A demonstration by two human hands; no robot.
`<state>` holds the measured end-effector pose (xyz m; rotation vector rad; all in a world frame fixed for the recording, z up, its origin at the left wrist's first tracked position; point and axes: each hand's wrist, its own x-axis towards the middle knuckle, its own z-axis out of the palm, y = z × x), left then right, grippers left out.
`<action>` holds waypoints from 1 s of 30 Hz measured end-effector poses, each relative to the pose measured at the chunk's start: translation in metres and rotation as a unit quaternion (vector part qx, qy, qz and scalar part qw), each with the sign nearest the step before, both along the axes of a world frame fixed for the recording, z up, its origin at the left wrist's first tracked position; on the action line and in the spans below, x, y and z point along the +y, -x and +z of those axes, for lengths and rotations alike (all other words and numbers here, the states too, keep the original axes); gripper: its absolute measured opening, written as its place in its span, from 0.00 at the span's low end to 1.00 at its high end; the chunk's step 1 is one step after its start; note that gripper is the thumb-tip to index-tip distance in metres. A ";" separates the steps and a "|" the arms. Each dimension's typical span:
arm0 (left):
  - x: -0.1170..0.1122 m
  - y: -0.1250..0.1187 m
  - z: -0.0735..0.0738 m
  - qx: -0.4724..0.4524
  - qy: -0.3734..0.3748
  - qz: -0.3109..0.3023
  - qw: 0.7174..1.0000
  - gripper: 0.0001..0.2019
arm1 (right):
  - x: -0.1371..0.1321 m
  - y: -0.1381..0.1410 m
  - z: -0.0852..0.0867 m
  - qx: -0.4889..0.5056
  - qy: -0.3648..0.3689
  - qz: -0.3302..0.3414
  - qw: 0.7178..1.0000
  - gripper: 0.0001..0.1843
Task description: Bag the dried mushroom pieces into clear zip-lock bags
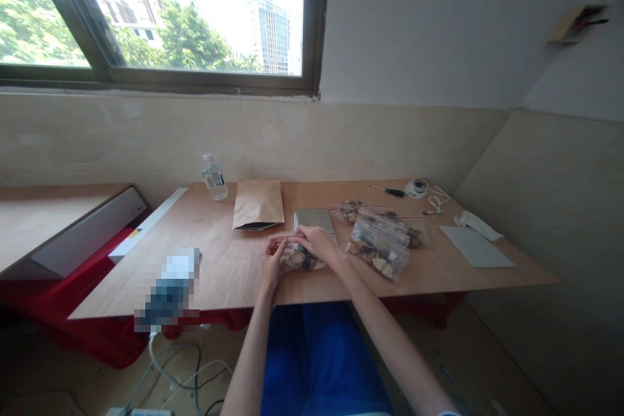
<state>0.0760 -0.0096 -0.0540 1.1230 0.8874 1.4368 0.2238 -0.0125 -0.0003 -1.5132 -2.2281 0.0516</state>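
- I have my left grip (273,259) narrow, its fingers curled over the left end of a clear zip bag (301,257) of dried brown pieces.
- My right grip (316,242) is narrow too, pressing down on the top of that bag from the right, its fingers meeting the left grip's.
- A thin red band (287,236) runs across the top of the left hand's fingers to the right hand; I can't tell exactly how each hand holds it.
- The bag sits on the wooden worktop (234,266), near its front edge and between my hands.
- Just right of my right grip lies a second bag (379,248) of the same dried pieces, and a third bag (349,210) lies behind it.
- A silver flat slab (314,220) lies just behind the hands; it might be a scale, but I can't tell from here.
- Left of that slab is a kraft paper envelope (258,204), lying over something dark, with a water bottle (214,177) behind it, near the wall.
- At the back right are a green-handled screwdriver (389,191), a tape roll (415,188) and a white cord (436,203).
- Further right, a grey board (476,247) lies on the worktop with a white cloth (478,225) at its back edge.
- A pixelated patch (168,289) hides whatever sits at the front left corner.
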 end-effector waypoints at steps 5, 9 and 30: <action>0.000 -0.001 -0.001 0.001 0.003 -0.003 1.000 0.13 | -0.004 -0.013 0.006 -0.015 0.047 -0.010 0.999 0.10; -0.002 0.000 0.002 0.005 0.007 0.005 1.000 0.14 | -0.008 -0.014 0.007 -0.026 0.056 -0.014 0.998 0.11; 0.004 0.003 -0.003 0.016 0.045 0.021 0.999 0.14 | -0.031 -0.058 -0.012 0.104 0.058 -0.051 0.992 0.13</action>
